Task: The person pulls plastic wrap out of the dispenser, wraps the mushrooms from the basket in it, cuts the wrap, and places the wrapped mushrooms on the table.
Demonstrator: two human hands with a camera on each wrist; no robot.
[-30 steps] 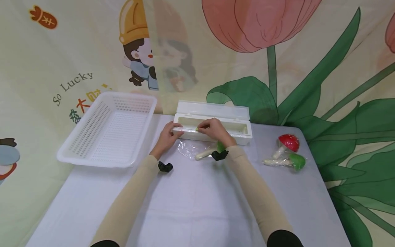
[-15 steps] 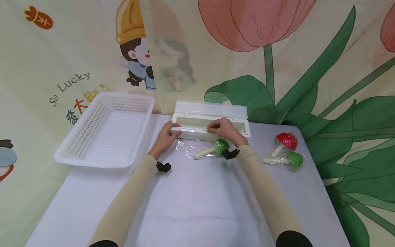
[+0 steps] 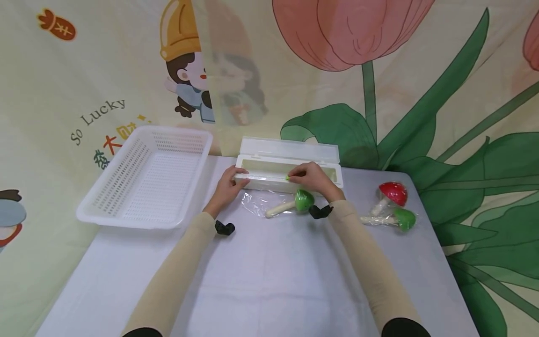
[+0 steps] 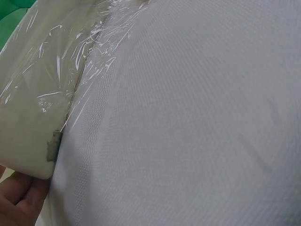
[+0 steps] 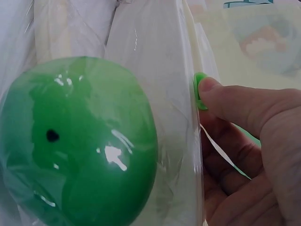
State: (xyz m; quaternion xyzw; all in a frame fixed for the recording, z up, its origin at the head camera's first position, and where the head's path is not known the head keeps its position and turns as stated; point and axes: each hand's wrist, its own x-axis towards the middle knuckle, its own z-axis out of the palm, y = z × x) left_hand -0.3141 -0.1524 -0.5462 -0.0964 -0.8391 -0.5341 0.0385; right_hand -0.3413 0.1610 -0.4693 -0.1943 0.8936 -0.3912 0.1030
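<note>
A long white cling film dispenser stands with its lid up at the table's back. My left hand holds its left end, thumb in front and fingers over the edge. With thumb and fingers, my right hand pinches a small green slide cutter on the dispenser's front edge, right of its middle. Clear film spreads from the front onto the table. A green-capped toy mushroom with a pale stem lies there, its cap below my right hand. Inside the dispenser, the film roll cannot be made out.
A white perforated basket stands at the left. On the right lie two wrapped toy mushrooms, one red-capped, one green-capped. A printed cloth hangs directly behind the table.
My right hand has slid the green cutter rightward along the dispenser's front edge, uncovering the near green mushroom cap to view. My left hand stays on the left end.
</note>
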